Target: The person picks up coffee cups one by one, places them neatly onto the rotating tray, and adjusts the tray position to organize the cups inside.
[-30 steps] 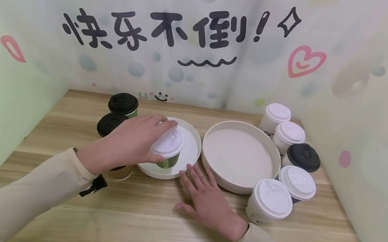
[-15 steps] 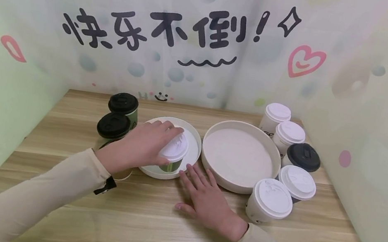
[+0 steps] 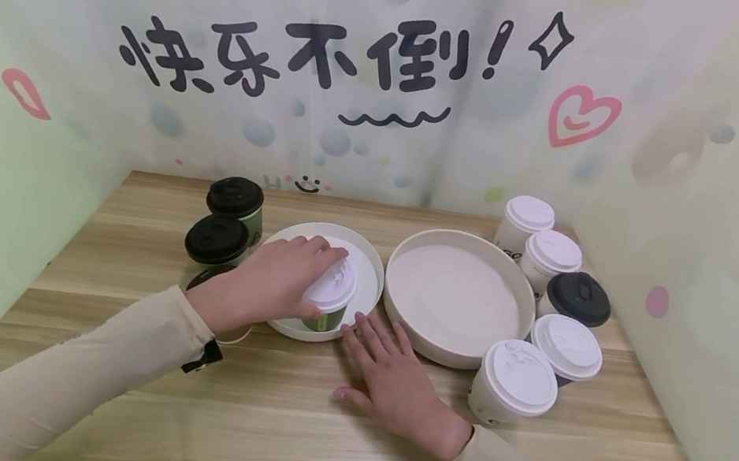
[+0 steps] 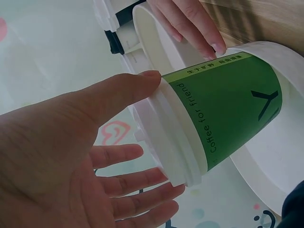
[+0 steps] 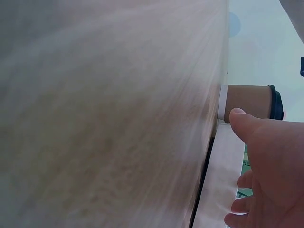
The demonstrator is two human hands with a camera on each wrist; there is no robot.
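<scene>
My left hand (image 3: 273,276) holds a green paper coffee cup (image 4: 228,109) by its white lid (image 4: 164,135). In the left wrist view the thumb lies on one side of the lid's rim and fingertips are at the other side. The cup stands upright inside the small white round tray (image 3: 372,263), towards its near right part. My right hand (image 3: 397,382) lies with straight, spread fingers on the wooden table, its fingertips right at the tray's near right edge. Nothing is in the right hand.
A larger cream round tray (image 3: 460,296) sits right of the small one. Several lidded cups line the right side, including a white-lidded cup (image 3: 511,383) and a black-lidded cup (image 3: 577,297). At left are black-lidded green cups (image 3: 217,240) and a brown cup (image 5: 247,100), partly hidden by my forearm.
My left hand has moved right with the green cup, from the left part of the small tray, then slightly down. The right hand has stayed still.
</scene>
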